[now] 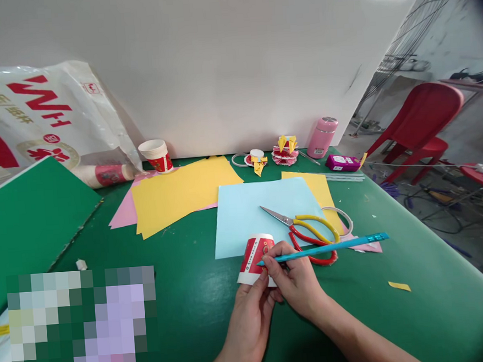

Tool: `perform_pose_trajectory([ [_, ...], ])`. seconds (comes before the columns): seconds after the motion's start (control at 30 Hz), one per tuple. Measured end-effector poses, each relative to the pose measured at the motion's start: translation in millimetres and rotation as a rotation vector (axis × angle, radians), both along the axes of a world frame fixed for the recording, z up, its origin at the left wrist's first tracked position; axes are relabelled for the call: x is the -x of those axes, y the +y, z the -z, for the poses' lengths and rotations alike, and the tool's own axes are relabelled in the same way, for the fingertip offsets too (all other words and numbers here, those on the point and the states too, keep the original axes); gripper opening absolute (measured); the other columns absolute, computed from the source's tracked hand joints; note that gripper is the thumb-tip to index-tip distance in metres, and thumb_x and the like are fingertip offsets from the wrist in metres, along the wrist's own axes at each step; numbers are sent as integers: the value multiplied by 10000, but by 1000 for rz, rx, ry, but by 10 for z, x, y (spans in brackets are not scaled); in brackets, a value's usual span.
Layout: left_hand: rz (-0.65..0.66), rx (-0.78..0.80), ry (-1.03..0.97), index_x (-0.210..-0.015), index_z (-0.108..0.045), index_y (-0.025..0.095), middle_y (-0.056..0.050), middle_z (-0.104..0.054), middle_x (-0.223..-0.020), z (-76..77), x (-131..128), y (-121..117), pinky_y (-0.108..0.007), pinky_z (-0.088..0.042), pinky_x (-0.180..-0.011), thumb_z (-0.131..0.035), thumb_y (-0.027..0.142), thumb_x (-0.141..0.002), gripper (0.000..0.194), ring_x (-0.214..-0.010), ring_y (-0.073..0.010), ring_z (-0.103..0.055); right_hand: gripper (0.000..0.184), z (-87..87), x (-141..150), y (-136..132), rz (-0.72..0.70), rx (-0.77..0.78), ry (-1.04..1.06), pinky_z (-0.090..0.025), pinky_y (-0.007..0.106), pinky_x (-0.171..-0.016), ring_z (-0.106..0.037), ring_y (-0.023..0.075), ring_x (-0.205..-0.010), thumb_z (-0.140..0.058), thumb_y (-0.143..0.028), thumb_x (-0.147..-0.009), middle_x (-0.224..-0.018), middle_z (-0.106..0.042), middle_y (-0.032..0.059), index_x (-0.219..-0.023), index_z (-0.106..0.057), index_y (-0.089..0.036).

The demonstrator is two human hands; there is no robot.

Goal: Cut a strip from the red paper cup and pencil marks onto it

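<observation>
A red and white paper cup [251, 256] lies tilted in my left hand [251, 318], whose fingers and thumb wrap round its lower end. Between the fingers of my right hand [293, 279] is a blue pencil [337, 246], its tip at the printed side of the cup. Just beyond both hands, scissors [311, 226] with red and yellow handles rest partly on a light blue sheet of paper [244, 214]. Whether the tip leaves a mark I cannot tell.
Yellow sheets [180, 191] and pink paper lie at the back left, near another paper cup [157, 155]. Two folded paper pieces, a pink bottle [323, 138] and a purple packet [343, 163] stand along the white board [233, 66]. A tape roll [349, 217] sits right of the scissors.
</observation>
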State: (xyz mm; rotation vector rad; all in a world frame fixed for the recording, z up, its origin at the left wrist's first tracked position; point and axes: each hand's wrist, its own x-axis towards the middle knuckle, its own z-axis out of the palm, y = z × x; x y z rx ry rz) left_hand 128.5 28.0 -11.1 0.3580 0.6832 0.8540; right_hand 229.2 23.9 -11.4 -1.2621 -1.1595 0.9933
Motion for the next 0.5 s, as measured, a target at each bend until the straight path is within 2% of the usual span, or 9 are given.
perform_pose_trajectory([
  [0.17,-1,-5,-2,-1117,-573,188,-84,-665,-957,-10,-12,9,-298,-441,-791,-535,238,-786,337,-932,-222,-582,118,-4,8,1,31,-2,-115,-327,188,-337,-393,56,-357,-472,-259,-837,-604,-445,-46,-736,-443,-204],
  [0.3,2,-7,13,-1070,-606,183,-77,-677,-902,-8,-9,11,-296,-443,-788,-540,225,-780,300,-932,-223,-581,132,-26,5,3,30,1,-162,-322,190,-336,-394,57,-354,-454,-257,-842,-605,-446,-44,-725,-421,-206],
  [0.5,0,-2,-42,-1164,-536,215,-73,-665,-963,15,-6,22,-307,-437,-793,-514,229,-800,365,-922,-211,-580,130,-47,-11,10,35,0,-193,-317,180,-311,-403,59,-329,-442,-237,-837,-574,-422,-55,-719,-399,-205],
])
